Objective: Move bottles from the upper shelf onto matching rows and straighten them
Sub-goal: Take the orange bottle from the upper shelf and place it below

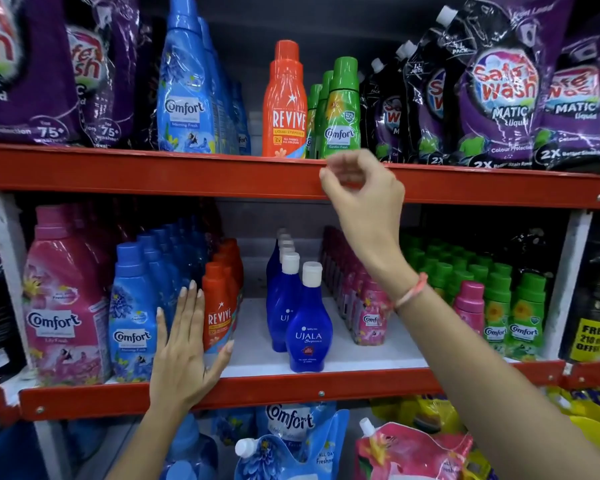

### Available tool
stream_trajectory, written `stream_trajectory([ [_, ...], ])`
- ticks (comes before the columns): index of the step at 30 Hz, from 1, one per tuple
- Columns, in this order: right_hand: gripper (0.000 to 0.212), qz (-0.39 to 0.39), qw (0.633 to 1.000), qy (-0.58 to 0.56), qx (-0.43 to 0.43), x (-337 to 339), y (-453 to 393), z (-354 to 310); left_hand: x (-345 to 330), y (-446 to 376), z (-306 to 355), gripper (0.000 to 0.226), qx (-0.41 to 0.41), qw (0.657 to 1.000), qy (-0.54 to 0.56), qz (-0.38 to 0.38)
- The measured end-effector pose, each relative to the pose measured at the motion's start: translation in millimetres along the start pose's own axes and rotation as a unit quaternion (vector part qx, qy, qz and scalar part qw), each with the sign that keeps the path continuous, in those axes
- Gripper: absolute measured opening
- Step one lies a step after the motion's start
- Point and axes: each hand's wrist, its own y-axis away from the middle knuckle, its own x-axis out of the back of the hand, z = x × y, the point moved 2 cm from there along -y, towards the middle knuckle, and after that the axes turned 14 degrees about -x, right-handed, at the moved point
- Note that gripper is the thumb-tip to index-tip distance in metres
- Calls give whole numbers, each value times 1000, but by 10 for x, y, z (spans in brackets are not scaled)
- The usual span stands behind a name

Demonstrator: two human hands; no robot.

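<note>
On the upper shelf stand an orange Revive bottle point(284, 105), green Comfort bottles point(340, 112) and tall blue Comfort bottles point(184, 95). My right hand point(361, 192) is raised in front of the upper shelf's red edge, just below the green bottles, fingers loosely curled and holding nothing. My left hand point(184, 344) lies flat and open against the front of the lower shelf, touching the front orange Revive bottle point(219, 310) and the blue Comfort row point(136, 317). Lower rows also hold blue Ujala bottles point(309, 327), pink Comfort bottles point(368, 306) and green Comfort bottles point(520, 317).
Purple Safe Wash pouches point(499, 88) fill both ends of the upper shelf. A large pink Comfort bottle point(63, 306) stands at the lower left. Bare white shelf point(253, 341) shows between the Revive and Ujala rows. Refill pouches point(291, 441) sit below.
</note>
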Motion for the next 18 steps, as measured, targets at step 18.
stream_trajectory([
  [18, 65, -155, 975, 45, -150, -589, -999, -242, -21, 80, -28, 127, -20, 998, -55, -39],
])
